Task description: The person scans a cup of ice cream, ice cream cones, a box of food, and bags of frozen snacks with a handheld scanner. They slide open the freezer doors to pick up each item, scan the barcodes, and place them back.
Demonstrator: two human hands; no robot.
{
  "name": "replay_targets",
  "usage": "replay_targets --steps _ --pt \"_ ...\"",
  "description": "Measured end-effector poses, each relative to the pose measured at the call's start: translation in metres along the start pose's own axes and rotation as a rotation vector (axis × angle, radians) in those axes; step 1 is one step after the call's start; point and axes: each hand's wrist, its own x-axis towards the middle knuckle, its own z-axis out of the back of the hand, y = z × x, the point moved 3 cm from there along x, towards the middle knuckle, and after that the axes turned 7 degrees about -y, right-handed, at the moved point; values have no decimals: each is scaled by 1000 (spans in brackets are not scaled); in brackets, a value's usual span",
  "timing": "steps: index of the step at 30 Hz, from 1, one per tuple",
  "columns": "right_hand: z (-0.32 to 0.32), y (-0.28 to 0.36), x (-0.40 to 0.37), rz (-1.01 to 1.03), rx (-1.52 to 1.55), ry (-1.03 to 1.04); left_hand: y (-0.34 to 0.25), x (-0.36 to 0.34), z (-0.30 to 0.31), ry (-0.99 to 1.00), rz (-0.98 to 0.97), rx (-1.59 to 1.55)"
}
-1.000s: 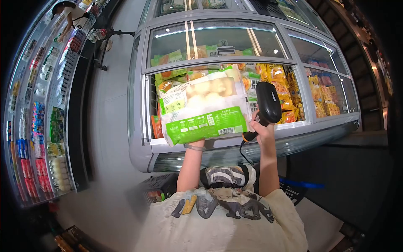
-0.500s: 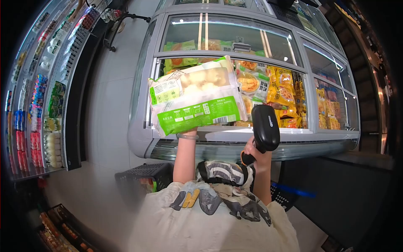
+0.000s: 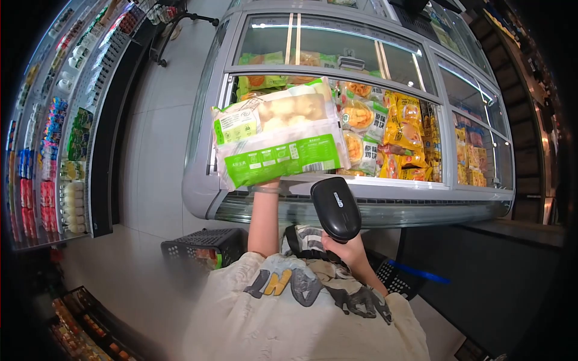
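My left hand [image 3: 268, 183] holds up a large green-and-white bag of frozen buns [image 3: 283, 135]. Its back label and barcode face me, and the fingers are hidden behind the bag. Round pale buns show through the clear window. A black handheld barcode scanner [image 3: 336, 209] is gripped in my right hand [image 3: 347, 249], below and to the right of the bag, its head apart from it. Beneath the bag lies the opened part of a chest freezer [image 3: 361, 191]. Inside it are white-and-green packs of chicken nuggets [image 3: 365, 117] and yellow food bags [image 3: 404, 129].
Sliding glass lids [image 3: 331, 42] cover the freezer's far part. A black basket [image 3: 208, 243] with packages stands on the floor at lower left, and another dark basket [image 3: 385, 277] at right. Stocked drink shelves [image 3: 54, 156] line the left side.
My right hand has drawn the scanner left and down, toward my body, from beside the bag's right edge to below its lower right corner. The bag has barely moved.
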Motion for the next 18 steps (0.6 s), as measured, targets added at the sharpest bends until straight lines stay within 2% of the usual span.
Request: replay_targets --steps 6,9,18 --pt "0 -5 4 15 -106 49 -3 0 0 -7 2 6" --pt "-5 6 4 35 -148 -2 -4 1 0 -11 3 9" --pt "-11 7 4 34 -124 5 -4 4 0 -18 11 12"
